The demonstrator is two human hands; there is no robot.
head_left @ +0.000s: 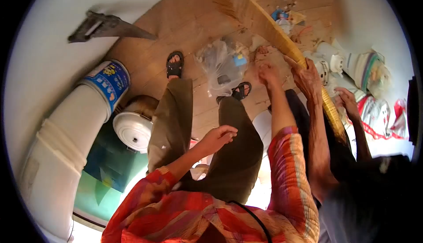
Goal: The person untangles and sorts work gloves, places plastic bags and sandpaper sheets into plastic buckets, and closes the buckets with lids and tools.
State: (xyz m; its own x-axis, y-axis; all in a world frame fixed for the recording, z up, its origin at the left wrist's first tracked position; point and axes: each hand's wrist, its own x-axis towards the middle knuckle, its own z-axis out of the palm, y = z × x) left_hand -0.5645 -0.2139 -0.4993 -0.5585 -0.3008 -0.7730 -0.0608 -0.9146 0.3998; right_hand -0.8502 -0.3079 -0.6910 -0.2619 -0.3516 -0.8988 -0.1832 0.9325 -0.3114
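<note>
My left hand (219,138) hovers over my thighs, fingers curled together, with nothing visible in it. My right hand (268,73) is closed and reaches forward over the floor; its inner side is hidden, so I cannot tell whether it holds anything. Just right of it, another person's hand (307,76) grips a long, curved yellow strip (282,38) with ragged, blurred edges at its far end. The same person's other hand (347,100) is raised near the strip's lower part. A clear plastic bag (222,64) with bits inside lies on the floor between my feet and my right hand.
A hand saw (108,27) is at the left wall. White stacked buckets (94,95), one blue-labelled, stand at left beside a white lidded pot (133,130). Scraps (286,16) litter the wooden floor (185,27). Containers (361,69) and red-white bags (376,115) are at right.
</note>
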